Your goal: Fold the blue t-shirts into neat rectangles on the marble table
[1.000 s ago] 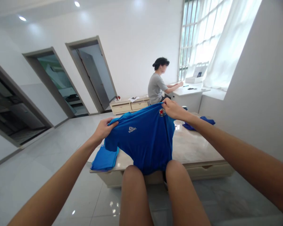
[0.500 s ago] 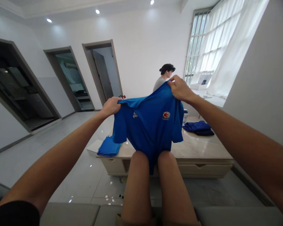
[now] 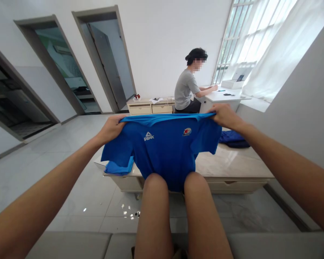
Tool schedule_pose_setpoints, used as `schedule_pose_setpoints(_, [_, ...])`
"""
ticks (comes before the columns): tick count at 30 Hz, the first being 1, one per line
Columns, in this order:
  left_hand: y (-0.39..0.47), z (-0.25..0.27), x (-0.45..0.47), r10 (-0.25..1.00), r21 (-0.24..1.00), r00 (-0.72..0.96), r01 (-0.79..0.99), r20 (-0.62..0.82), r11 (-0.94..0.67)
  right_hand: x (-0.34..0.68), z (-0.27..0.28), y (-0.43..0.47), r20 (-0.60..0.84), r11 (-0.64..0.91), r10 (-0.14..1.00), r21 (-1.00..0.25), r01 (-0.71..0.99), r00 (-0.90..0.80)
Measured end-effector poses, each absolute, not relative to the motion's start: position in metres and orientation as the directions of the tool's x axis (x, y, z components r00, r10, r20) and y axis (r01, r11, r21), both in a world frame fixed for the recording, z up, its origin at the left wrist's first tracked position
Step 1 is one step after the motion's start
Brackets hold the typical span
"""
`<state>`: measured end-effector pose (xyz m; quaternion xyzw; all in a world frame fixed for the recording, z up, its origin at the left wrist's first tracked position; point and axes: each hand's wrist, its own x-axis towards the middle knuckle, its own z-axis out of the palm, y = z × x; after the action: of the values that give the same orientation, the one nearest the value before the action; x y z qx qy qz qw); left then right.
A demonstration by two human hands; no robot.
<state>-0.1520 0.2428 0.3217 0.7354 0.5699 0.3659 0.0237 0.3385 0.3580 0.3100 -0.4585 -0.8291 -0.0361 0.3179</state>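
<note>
A blue T-shirt [image 3: 167,154] with a white PEAK logo and a round badge hangs stretched out in front of my knees. My left hand [image 3: 112,127] is closed on one shoulder, and my right hand [image 3: 224,116] grips the other. The collar edge runs nearly level between them, and the lower part drops behind my knees. Beyond the left sleeve lies a folded lighter blue cloth [image 3: 118,167] on the low table. Past the right sleeve, a folded dark blue garment [image 3: 234,139] is partly hidden by the shirt.
The low marble-topped table [image 3: 234,163] with drawers stands just past my knees. Farther back, a person [image 3: 186,86] in a grey top sits at a white desk [image 3: 224,95]. A low drawer cabinet [image 3: 140,109] lines the back wall, and I sit on a grey seat [image 3: 70,246].
My right hand has come down and my left has shifted outward, so the shirt is now spread wider and level. The view has tilted down, showing more of the seated person and desk.
</note>
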Motion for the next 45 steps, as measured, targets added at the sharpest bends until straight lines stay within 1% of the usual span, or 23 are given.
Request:
schedule_pose_setpoints(3, [0.243, 0.316, -0.157, 0.848, 0.203, 0.114, 0.946, 0.517, -0.251, 0.351, 0.303, 0.36, 0.692, 0.492, 0.704, -0.31, 0.814, -0.161])
schedule_pose_setpoints(5, [0.235, 0.309, -0.156, 0.868, 0.042, 0.16, 0.978, 0.47, -0.203, 0.354, 0.297, 0.355, 0.739, 0.468, 0.671, -0.36, 0.807, -0.059])
schedule_pose_setpoints(6, [0.229, 0.306, -0.155, 0.881, -0.016, 0.175, 0.982, 0.44, -0.187, 0.355, 0.295, 0.351, 0.752, 0.465, 0.658, -0.373, 0.803, -0.032])
schedule_pose_setpoints(8, [0.217, 0.304, -0.152, 0.896, -0.08, 0.16, 0.987, 0.415, -0.139, 0.357, 0.295, 0.341, 0.766, 0.462, 0.643, -0.37, 0.806, -0.017])
schedule_pose_setpoints(9, [0.211, 0.306, -0.152, 0.894, -0.086, 0.133, 0.991, 0.429, -0.106, 0.358, 0.298, 0.336, 0.771, 0.456, 0.637, -0.363, 0.813, -0.013])
schedule_pose_setpoints(11, [0.201, 0.316, -0.151, 0.864, -0.045, 0.061, 0.998, 0.5, -0.044, 0.361, 0.31, 0.325, 0.787, 0.442, 0.616, -0.344, 0.828, -0.002])
schedule_pose_setpoints(14, [0.19, 0.342, -0.15, 0.783, 0.1, -0.043, 0.995, 0.621, -0.025, 0.366, 0.336, 0.302, 0.824, 0.441, 0.567, -0.29, 0.849, -0.012])
schedule_pose_setpoints(16, [0.183, 0.364, -0.148, 0.742, 0.194, -0.099, 0.98, 0.663, -0.043, 0.37, 0.356, 0.284, 0.848, 0.441, 0.53, -0.245, 0.864, -0.03])
schedule_pose_setpoints(19, [0.17, 0.392, -0.146, 0.763, 0.328, -0.132, 0.938, 0.633, -0.109, 0.378, 0.381, 0.257, 0.875, 0.406, 0.481, -0.168, 0.898, -0.054])
schedule_pose_setpoints(22, [0.159, 0.409, -0.147, 0.811, 0.497, -0.18, 0.854, 0.557, -0.152, 0.389, 0.396, 0.243, 0.87, 0.31, 0.475, -0.023, 0.95, -0.133])
schedule_pose_setpoints(24, [0.155, 0.411, -0.148, 0.833, 0.562, -0.204, 0.814, 0.514, -0.147, 0.397, 0.4, 0.242, 0.852, 0.247, 0.488, 0.077, 0.966, -0.192])
schedule_pose_setpoints(25, [0.154, 0.41, -0.149, 0.839, 0.56, -0.2, 0.816, 0.506, -0.142, 0.401, 0.399, 0.243, 0.845, 0.225, 0.491, 0.114, 0.968, -0.214])
schedule_pose_setpoints(27, [0.155, 0.404, -0.15, 0.831, 0.489, -0.17, 0.862, 0.53, -0.136, 0.406, 0.395, 0.247, 0.845, 0.193, 0.482, 0.153, 0.969, -0.23])
schedule_pose_setpoints(30, [0.158, 0.389, -0.155, 0.752, 0.277, -0.072, 0.949, 0.655, -0.15, 0.411, 0.38, 0.248, 0.855, 0.161, 0.464, 0.178, 0.971, -0.233])
schedule_pose_setpoints(32, [0.156, 0.374, -0.165, 0.689, 0.106, 0.028, 0.983, 0.724, -0.152, 0.415, 0.365, 0.244, 0.852, 0.174, 0.443, 0.224, 0.959, -0.28])
schedule_pose_setpoints(34, [0.149, 0.353, -0.179, 0.665, -0.052, 0.144, 0.986, 0.733, -0.156, 0.421, 0.342, 0.237, 0.85, 0.225, 0.388, 0.288, 0.931, -0.357])
schedule_pose_setpoints(36, [0.137, 0.322, -0.195, 0.672, -0.148, 0.247, 0.968, 0.698, -0.202, 0.429, 0.31, 0.227, 0.84, 0.304, 0.317, 0.349, 0.886, -0.44])
schedule_pose_setpoints(38, [0.123, 0.282, -0.207, 0.688, -0.156, 0.328, 0.941, 0.647, -0.301, 0.437, 0.268, 0.215, 0.785, 0.419, 0.287, 0.413, 0.809, -0.549])
schedule_pose_setpoints(40, [0.11, 0.24, -0.213, 0.733, -0.099, 0.389, 0.908, 0.558, -0.406, 0.447, 0.224, 0.202, 0.722, 0.519, 0.292, 0.431, 0.738, -0.627])
schedule_pose_setpoints(42, [0.101, 0.202, -0.216, 0.796, -0.009, 0.402, 0.895, 0.453, -0.447, 0.459, 0.185, 0.193, 0.709, 0.547, 0.34, 0.386, 0.743, -0.618])
schedule_pose_setpoints(45, [0.118, 0.172, -0.214, 0.869, 0.07, 0.335, 0.921, 0.363, -0.384, 0.466, 0.153, 0.208, 0.695, 0.515, 0.474, 0.28, 0.81, -0.541])
